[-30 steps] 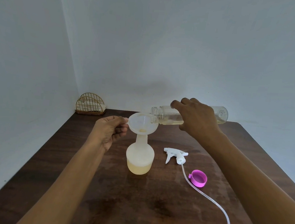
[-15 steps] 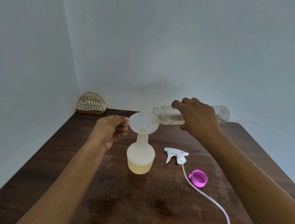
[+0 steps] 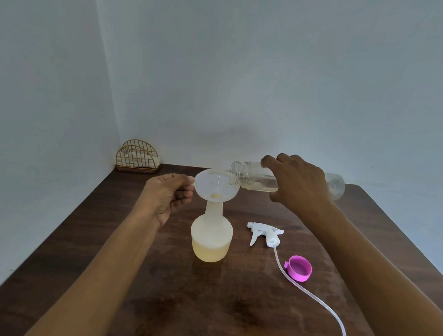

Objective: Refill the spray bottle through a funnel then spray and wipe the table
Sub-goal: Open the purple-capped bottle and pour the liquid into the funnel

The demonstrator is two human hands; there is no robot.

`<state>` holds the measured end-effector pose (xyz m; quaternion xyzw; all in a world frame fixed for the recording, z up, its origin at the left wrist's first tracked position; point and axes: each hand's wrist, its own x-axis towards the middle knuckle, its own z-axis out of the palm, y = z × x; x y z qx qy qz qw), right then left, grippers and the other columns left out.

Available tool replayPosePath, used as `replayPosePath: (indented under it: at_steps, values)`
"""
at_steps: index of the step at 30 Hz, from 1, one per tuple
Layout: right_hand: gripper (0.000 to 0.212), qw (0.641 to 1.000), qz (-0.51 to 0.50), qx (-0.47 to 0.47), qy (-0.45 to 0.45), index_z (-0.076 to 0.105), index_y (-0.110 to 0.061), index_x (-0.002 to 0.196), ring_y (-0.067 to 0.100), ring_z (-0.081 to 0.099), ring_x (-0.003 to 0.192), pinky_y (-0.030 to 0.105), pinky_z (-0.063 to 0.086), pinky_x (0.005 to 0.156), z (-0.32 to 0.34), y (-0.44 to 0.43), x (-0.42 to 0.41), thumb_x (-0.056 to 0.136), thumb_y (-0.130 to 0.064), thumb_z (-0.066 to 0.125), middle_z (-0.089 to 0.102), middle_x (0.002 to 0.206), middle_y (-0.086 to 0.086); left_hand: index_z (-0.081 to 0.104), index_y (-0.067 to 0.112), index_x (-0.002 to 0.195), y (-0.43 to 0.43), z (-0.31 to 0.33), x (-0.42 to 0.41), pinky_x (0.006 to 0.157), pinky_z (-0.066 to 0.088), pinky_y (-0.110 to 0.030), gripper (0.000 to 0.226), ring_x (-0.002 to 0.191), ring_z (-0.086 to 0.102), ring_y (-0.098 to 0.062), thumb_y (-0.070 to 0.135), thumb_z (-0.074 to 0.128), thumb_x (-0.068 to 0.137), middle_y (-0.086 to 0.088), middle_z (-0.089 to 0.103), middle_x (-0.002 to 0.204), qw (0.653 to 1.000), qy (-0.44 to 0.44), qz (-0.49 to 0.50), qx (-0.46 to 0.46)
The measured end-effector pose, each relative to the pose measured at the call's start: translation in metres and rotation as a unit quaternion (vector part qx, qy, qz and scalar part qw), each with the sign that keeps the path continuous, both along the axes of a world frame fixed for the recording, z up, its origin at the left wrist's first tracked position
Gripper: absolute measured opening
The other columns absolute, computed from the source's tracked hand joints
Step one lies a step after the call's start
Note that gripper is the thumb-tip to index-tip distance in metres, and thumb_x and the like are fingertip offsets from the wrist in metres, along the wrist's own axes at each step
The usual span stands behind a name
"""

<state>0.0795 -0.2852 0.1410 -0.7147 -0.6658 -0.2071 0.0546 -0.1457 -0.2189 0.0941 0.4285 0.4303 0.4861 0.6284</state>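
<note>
A frosted white spray bottle [image 3: 211, 236] stands on the dark wooden table [image 3: 149, 309], its lower part filled with pale yellow liquid. A white funnel [image 3: 215, 184] sits in its neck. My left hand [image 3: 169, 198] pinches the funnel's tab at its left rim. My right hand [image 3: 298, 185] holds a clear bottle [image 3: 249, 178] tipped almost level, its mouth over the funnel's right rim. A thin layer of yellowish liquid lies in the clear bottle and a little sits in the funnel's throat.
The white trigger sprayer [image 3: 264, 233] with its long clear tube [image 3: 311, 296] lies right of the spray bottle. A pink cap [image 3: 300, 268] rests beside the tube. A gold wire holder [image 3: 136, 160] stands in the back left corner against the wall.
The clear bottle holds slightly less liquid. Both hands keep nearly the same pose.
</note>
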Motion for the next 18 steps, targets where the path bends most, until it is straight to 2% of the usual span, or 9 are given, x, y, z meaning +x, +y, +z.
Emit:
replayPosePath:
  at_steps: [6,12,14,18]
  values:
    - [0.058,0.995,-0.005,-0.026,0.101,0.044,-0.029,0.125,0.019,0.055,0.093,0.028,0.039,0.067,-0.013,-0.011,0.005,0.074,-0.036,0.072,0.059,0.107,-0.004,0.066,0.006,0.081,-0.001,0.001,-0.001,0.044,0.051,-0.016,0.003,0.044,0.059,-0.003,0.007,0.065,0.084,0.003,0.065,0.053,1.0,0.005,0.006,0.001]
    - [0.055,0.988,-0.005,-0.031,0.153,0.047,-0.027,0.119,0.017,0.054,0.087,0.027,0.037,0.066,-0.027,-0.016,0.013,0.071,-0.039,0.072,0.061,0.105,-0.007,0.065,0.006,0.08,-0.001,0.003,0.0,0.044,0.051,-0.016,0.006,0.043,0.059,-0.003,0.007,0.065,0.085,0.003,0.065,0.051,1.0,0.008,0.006,0.004]
    - [0.053,0.982,0.004,-0.033,0.186,0.05,-0.025,0.114,0.014,0.05,0.082,0.026,0.036,0.065,-0.031,-0.017,0.015,0.069,-0.037,0.074,0.062,0.102,-0.009,0.065,0.006,0.078,-0.001,0.003,0.0,0.044,0.051,-0.015,0.007,0.042,0.059,-0.002,0.007,0.065,0.085,0.003,0.065,0.05,1.0,0.008,0.005,0.005]
    - [0.048,0.967,0.013,-0.054,0.25,0.052,-0.025,0.103,0.015,0.056,0.079,0.026,0.04,0.062,-0.039,-0.017,0.021,0.065,-0.039,0.078,0.061,0.09,-0.008,0.065,0.006,0.078,-0.002,0.002,0.001,0.044,0.051,-0.015,0.007,0.042,0.058,-0.002,0.007,0.065,0.085,0.004,0.064,0.05,1.0,0.011,0.004,0.002]
